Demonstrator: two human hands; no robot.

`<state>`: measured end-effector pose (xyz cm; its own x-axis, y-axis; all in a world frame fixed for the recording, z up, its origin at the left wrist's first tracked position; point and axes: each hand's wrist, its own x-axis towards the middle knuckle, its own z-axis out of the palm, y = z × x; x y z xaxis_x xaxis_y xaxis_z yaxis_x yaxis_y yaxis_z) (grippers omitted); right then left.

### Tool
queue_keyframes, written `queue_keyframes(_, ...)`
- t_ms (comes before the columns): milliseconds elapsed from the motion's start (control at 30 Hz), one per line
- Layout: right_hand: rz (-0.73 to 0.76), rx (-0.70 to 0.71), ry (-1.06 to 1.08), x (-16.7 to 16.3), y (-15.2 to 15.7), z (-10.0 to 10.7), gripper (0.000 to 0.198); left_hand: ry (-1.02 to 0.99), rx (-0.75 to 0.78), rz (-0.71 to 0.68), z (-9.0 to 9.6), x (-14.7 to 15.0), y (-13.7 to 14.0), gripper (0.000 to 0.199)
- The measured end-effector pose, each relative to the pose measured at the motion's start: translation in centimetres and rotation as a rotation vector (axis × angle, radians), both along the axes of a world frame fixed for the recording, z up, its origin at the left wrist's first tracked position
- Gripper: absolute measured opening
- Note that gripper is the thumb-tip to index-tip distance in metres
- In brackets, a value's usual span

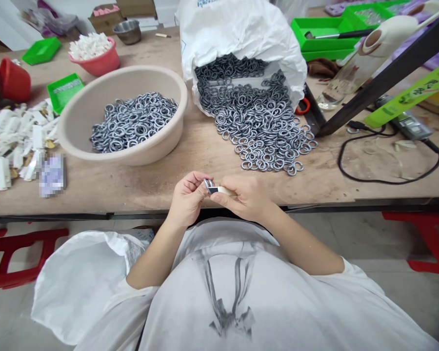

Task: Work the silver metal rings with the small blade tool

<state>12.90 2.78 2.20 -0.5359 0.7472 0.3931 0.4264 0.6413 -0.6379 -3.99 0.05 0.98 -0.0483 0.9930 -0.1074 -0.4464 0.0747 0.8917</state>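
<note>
Just in front of my body, at the table's near edge, my left hand (188, 199) pinches a grey ring (206, 184) between thumb and fingers. My right hand (249, 196) is closed around the cream handle (227, 191) of a small knife. Its short dark blade (212, 190) meets the ring, or lies right against it; which one I cannot tell. Beyond my hands, a heap of grey rings (267, 139) spills from a white sack (237, 34) onto the table. To the left, a beige basin (122, 155) holds many more of these rings.
White pieces (7, 141) are piled at the left, near green trays (65, 91) and a red bowl (98, 62). At the right stand a slanted dark metal bar (380, 73), a clear bottle (346, 80) and a black cable (380, 181). A white bag (80, 282) hangs below the edge.
</note>
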Motion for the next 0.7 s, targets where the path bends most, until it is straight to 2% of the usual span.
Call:
queue_keyframes(267, 0.065, -0.022, -0.052, 0.5, 0.1, 0.3, 0.049, -0.031, -0.034, -0.088, 0.0, -0.1, -0.3, 0.039)
queue_keyframes(433, -0.163, -0.047, -0.085, 1.1, 1.1, 0.4, 0.053, -0.007, -0.050, -0.211, -0.1, -0.1, -0.4, 0.043)
queue_keyframes(600, 0.040, 0.061, -0.140, 0.8, 0.2, 0.9, 0.051, -0.057, -0.079, -0.152, -0.1, -0.1, -0.2, 0.046)
queue_keyframes(700, 0.067, 0.083, -0.173, 0.6, -0.3, 1.2, 0.049, -0.050, -0.070, -0.114, -0.2, -0.2, -0.1, 0.046)
